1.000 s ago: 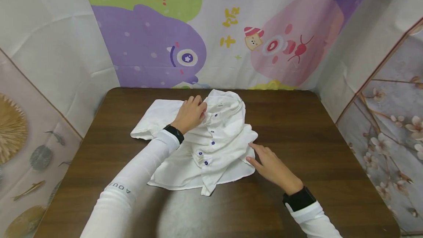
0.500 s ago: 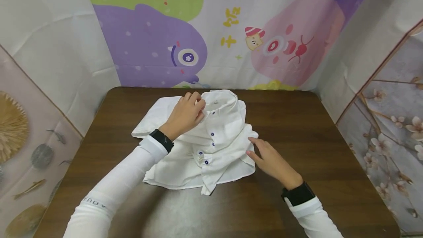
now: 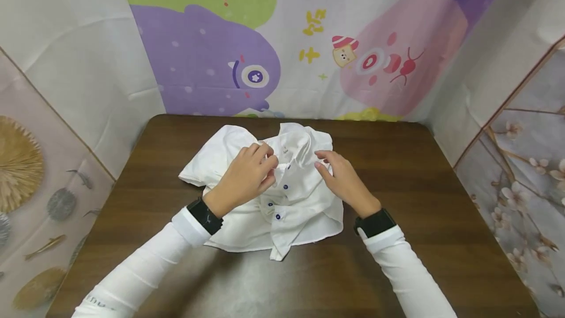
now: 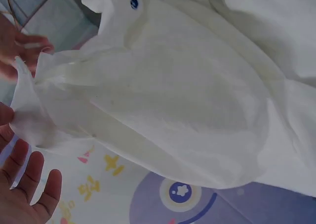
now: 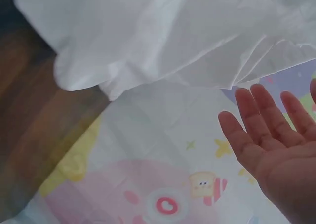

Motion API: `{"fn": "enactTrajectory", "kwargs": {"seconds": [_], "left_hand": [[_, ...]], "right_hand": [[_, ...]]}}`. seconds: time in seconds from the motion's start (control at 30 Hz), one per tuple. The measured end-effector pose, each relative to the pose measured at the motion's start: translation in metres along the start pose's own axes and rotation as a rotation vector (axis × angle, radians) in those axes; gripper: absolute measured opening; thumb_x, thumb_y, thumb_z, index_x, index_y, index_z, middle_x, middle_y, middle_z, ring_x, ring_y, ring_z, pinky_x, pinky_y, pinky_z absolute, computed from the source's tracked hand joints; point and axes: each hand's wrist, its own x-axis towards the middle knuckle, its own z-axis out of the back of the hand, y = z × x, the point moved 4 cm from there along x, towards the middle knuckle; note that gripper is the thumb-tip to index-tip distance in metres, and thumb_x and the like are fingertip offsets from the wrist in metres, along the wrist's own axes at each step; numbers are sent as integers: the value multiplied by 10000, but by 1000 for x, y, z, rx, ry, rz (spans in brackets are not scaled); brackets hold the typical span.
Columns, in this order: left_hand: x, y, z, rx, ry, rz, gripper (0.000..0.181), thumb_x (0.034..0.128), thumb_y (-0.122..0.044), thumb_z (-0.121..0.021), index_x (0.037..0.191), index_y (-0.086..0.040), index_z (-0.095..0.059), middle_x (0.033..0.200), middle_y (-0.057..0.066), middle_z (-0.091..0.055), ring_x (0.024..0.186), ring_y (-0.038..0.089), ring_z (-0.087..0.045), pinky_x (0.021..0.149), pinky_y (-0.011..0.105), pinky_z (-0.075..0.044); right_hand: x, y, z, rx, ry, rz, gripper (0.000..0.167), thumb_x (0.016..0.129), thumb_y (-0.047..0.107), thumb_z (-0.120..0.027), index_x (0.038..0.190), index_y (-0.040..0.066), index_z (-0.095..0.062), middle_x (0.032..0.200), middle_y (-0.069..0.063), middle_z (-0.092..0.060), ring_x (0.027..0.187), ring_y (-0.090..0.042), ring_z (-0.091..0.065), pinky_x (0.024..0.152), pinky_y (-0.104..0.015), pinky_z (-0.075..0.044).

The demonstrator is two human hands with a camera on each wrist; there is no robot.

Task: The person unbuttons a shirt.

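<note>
A white button-up shirt [image 3: 309,200] with dark blue buttons lies rumpled on the brown table [image 3: 397,171], its collar towards the far edge. My left hand [image 3: 247,175] is over the shirt near the collar. In the left wrist view, the thumb and forefinger of my left hand [image 4: 24,179] pinch a raised peak of the shirt cloth [image 4: 173,95]. My right hand [image 3: 346,180] hovers by the collar's right side. Its fingers are spread and loosely bent, with no cloth between them in the right wrist view, where the hand [image 5: 276,150] shows beside the shirt's edge.
A cartoon-printed cloth [image 3: 309,87] hangs behind the table's far edge. Patterned side panels [image 3: 521,200] stand to the left and right. Bare wood surrounds the shirt on the table.
My right hand has moved up and left from the shirt's right side to near the collar. My left hand has come slightly nearer, and the cloth around the collar and left sleeve has shifted.
</note>
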Motion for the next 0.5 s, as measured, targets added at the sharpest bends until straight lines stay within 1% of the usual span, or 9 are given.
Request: {"fn": "enactTrajectory", "kwargs": {"seconds": [0.1,0.17,0.23,0.37,0.5], "left_hand": [[-6,-9,0,-8,20,-4,61,775,-130,-567,824,-116,-533,959,50,-532,841,236,-489,694,363,-408],[-10,-14,0,-8,29,-5,71,774,-129,-585,823,-124,-534,958,36,-534,843,224,-490,696,357,-411],[-13,-19,1,-6,25,-12,87,771,-132,-605,824,-129,-536,952,30,-538,836,218,-493,688,350,-412],[-19,-27,1,-9,26,-19,100,771,-133,-621,827,-131,-539,953,25,-539,836,214,-496,684,341,-413],[-23,-33,3,-29,32,-16,49,796,-129,-587,837,-121,-562,988,36,-539,858,222,-497,690,342,-416]], "right_hand": [[12,5,-2,-28,-25,30,319,924,139,-547,1223,27,-553,1186,-154,-590,1035,-322,-569,871,-431,-456],[17,8,-5,-53,-36,53,306,903,109,-573,1200,39,-573,1120,-148,-601,986,-301,-579,837,-409,-466],[21,10,-9,-69,-41,71,291,884,84,-590,1173,51,-597,1046,-141,-596,925,-289,-578,785,-383,-468],[25,11,-14,-109,-26,56,261,877,79,-588,1134,91,-636,938,-116,-564,838,-242,-541,707,-347,-447],[28,11,-18,-149,-8,37,222,887,95,-580,1094,108,-662,921,-99,-563,818,-223,-528,699,-347,-449]]}}
